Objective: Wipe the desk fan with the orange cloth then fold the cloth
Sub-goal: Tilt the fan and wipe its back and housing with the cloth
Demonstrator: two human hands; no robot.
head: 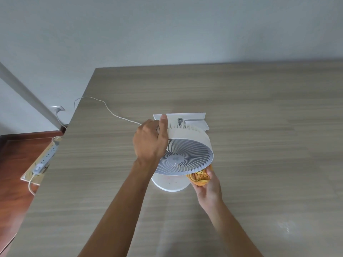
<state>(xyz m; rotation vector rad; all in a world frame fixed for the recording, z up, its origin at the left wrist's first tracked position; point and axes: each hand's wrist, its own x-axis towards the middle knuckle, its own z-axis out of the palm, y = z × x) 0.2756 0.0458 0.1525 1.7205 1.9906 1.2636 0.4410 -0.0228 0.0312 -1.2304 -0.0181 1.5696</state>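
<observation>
Two bare forearms reach in from the bottom edge over a grey-brown wood-grain table [259,108] that meets a plain pale wall at its far edge. The right hand [207,186] is curled around a bunched orange cloth [197,178], pressing it up against the lower right rim of the desk fan [185,154]. The left hand [150,143] clamps the fan's left rim, thumb laid along the top of the housing. The white fan stands near the middle of the table on a round base [171,183]; its head is tipped so the spiral grille faces down and toward the camera, the axis running from the back motor side down to the front. A small mark sits on the grille's hub, too small to read. A white cord [111,112] trails off the left table edge. On the dark wooden floor at left lies a power strip [47,154], and a wall socket [57,108] holds a plug.
</observation>
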